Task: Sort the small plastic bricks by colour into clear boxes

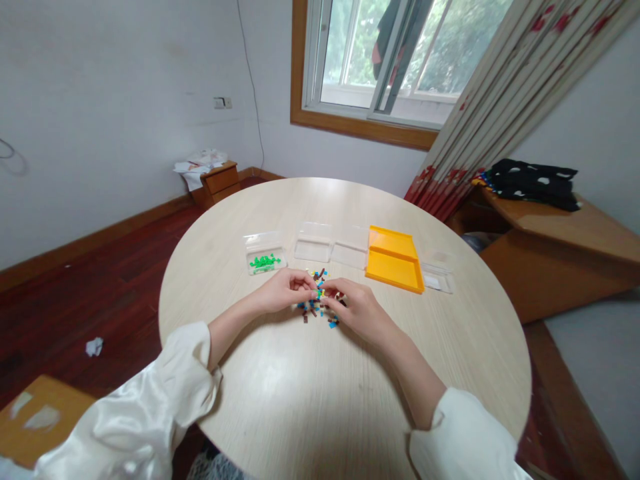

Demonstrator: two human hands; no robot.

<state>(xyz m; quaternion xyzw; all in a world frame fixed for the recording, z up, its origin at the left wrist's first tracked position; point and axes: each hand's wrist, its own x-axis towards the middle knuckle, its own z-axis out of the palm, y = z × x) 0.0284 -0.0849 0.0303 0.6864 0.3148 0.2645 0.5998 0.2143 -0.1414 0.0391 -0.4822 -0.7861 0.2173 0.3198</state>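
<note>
Over a loose pile of tiny toy bricks [313,307] in brown, blue, yellow and white, my two hands come together at the middle of the table. My left hand [284,291] has thumb and fingers curled inward, tips at a small green brick [320,293]. From the other side, my right hand [356,305] brings its thumb and forefinger to the same brick. Bits of blue and yellow show there too, too small to tell apart. Farther back on the left, a clear plastic box [250,269] with its lid up contains many green bricks [265,262].
Two open clear boxes [311,251] stand behind the pile. To their right lie an open yellow case [395,259] and another clear box [444,283] holding something white. All rest on a round wooden table [280,393]. A wooden cabinet [550,267] stands at the right.
</note>
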